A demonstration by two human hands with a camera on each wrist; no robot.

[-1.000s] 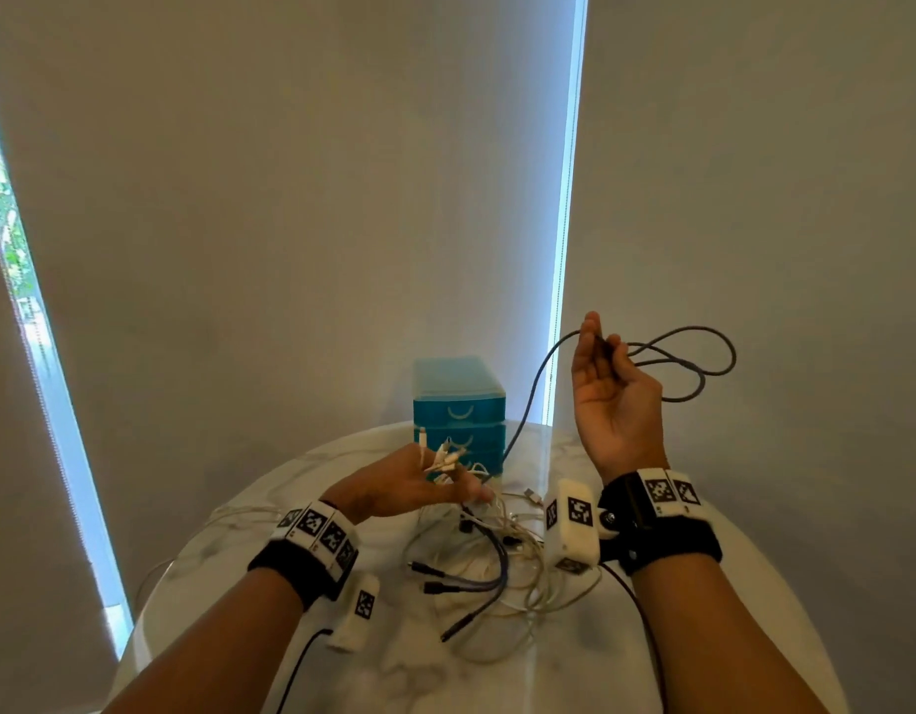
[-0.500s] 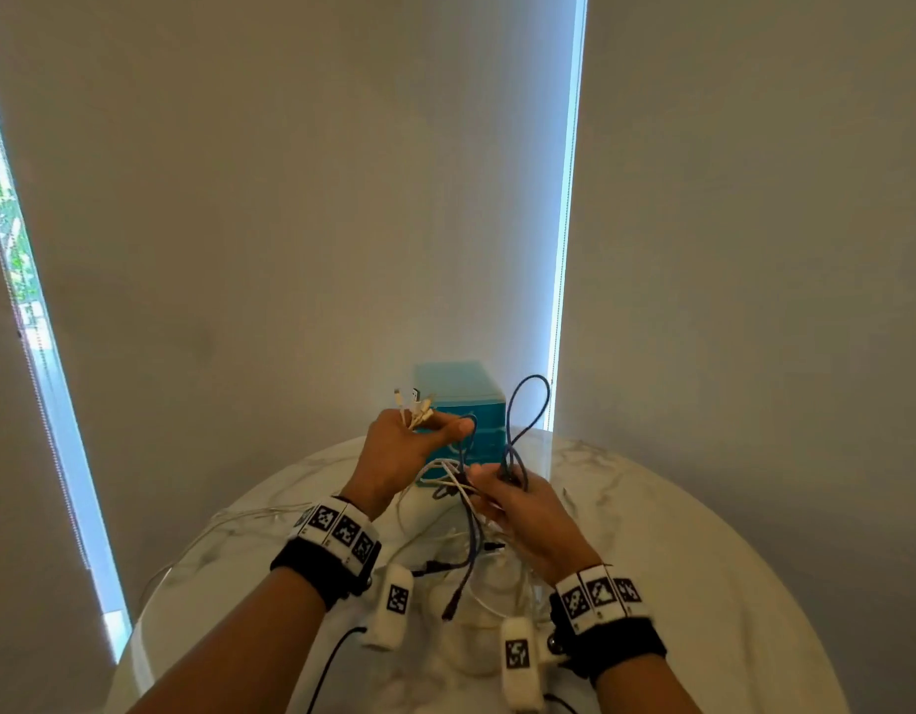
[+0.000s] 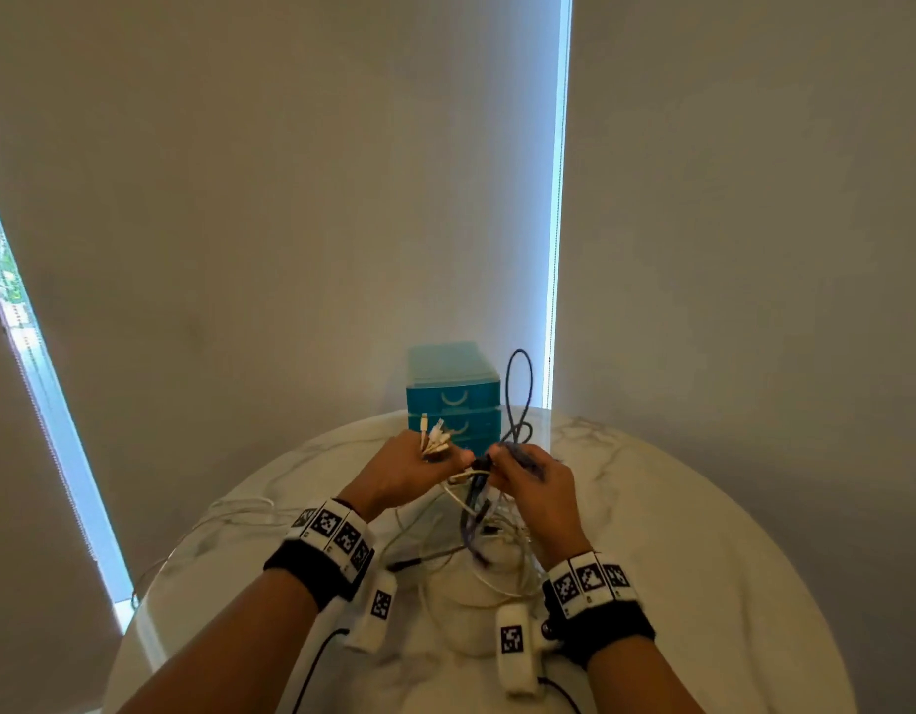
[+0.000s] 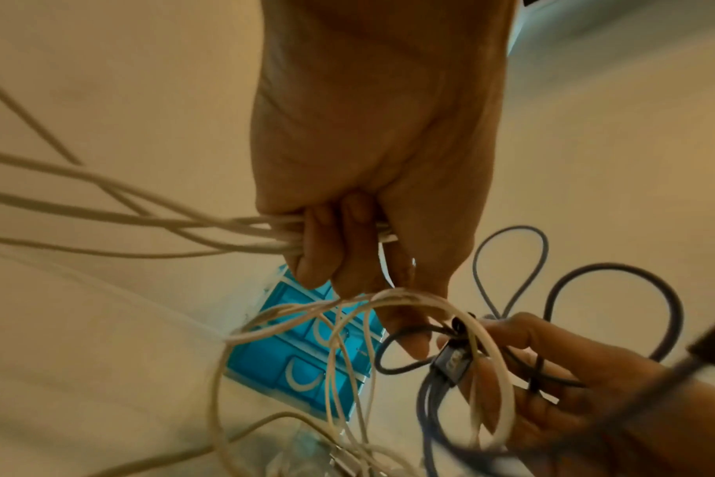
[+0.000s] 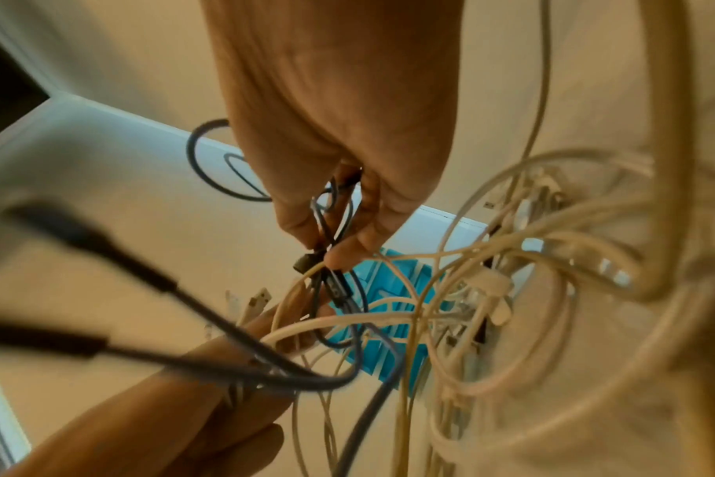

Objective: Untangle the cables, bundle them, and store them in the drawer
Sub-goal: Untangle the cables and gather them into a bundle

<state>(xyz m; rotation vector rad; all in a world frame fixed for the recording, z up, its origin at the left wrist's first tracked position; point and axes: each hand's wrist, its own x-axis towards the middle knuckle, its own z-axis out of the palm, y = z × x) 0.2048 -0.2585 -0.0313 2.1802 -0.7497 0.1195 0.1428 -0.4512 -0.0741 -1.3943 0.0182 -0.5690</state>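
**Both hands hold cables above the tangle**

The round marble tabletop fills the near scene, its near edge cut off by the frame. At its far side stands a blue drawer unit; its lower drawers are partly hidden behind the hands, and all that show are closed. A loose tangle of white cables lies on the tabletop between the wrists, with dark plugs mixed in; which strand joins which is hard to make out.

The left hand is raised over the tangle, fingers curled around a bunch of white cables, plug ends sticking up past it. Just right of it, the right hand pinches a dark cable between thumb and fingers, loops rising above the fist. Both wrist views are blurred at the edges.
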